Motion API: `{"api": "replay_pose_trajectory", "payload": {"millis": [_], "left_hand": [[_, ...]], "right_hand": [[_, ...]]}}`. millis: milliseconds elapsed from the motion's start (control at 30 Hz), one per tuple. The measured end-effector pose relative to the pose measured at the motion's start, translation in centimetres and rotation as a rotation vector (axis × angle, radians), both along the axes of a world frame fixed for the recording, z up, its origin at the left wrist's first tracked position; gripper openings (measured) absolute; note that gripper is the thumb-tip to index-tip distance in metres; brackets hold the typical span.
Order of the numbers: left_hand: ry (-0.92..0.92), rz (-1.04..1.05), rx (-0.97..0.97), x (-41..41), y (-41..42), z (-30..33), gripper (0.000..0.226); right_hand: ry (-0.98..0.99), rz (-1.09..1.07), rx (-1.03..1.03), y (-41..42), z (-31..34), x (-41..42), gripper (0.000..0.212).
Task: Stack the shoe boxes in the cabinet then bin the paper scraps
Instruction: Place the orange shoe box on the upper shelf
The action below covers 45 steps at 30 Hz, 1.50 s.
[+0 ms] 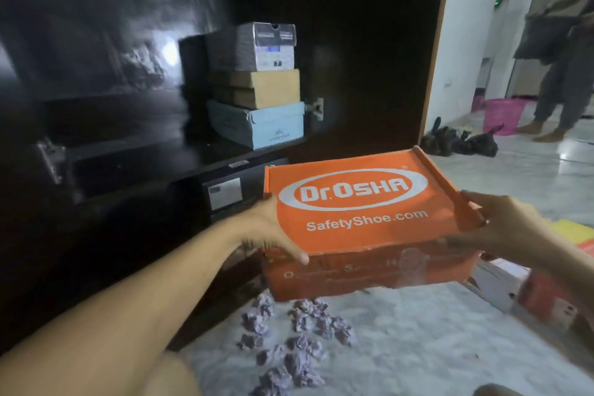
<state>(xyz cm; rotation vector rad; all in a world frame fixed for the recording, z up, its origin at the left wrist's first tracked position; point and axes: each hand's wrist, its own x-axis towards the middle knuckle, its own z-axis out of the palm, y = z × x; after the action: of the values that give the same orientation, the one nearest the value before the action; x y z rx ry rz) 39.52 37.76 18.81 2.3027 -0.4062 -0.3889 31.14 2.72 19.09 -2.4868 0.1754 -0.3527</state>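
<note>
Floor (418,347), pale marble, as I see it through the head camera: crumpled purple paper scraps (289,341) scattered at 6 o'clock; a white-and-red box (527,292) at 4 o'clock; dark shoes (459,141) and a pink basket (501,116) at 2 o'clock. Cabinet shelf (180,151), dark, at 10 o'clock: a light blue shoe box (260,125) sits directly on it, at the base of a stack.

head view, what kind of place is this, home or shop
Most likely a home: a dark cabinet with three shoe boxes stacked on its shelf, a pale tiled floor, and a pink basket in the room beyond.
</note>
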Motion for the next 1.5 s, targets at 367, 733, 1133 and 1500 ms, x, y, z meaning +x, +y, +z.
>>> {"api": "replay_pose_trajectory", "payload": {"millis": [367,733,1133,1500], "left_hand": [[-0.165,0.417,-0.165,-3.4,7.8,7.7,0.062],[-0.273,0.911,-0.005,-1.9,13.4,9.6,0.129],[-0.392,0.949,0.427,0.4,14.6,8.1,0.13],[-0.887,1.127,0.829,6.2,15.0,6.8,0.033]], "right_hand": [[-0.033,0.303,0.182,10.0,5.7,7.8,0.083],[-0.052,0.532,0.289,19.1,7.4,15.8,0.044],[-0.161,0.423,0.2,25.8,6.3,20.5,0.039],[-0.402,0.455,0.279,32.5,5.0,24.8,0.072]]}}
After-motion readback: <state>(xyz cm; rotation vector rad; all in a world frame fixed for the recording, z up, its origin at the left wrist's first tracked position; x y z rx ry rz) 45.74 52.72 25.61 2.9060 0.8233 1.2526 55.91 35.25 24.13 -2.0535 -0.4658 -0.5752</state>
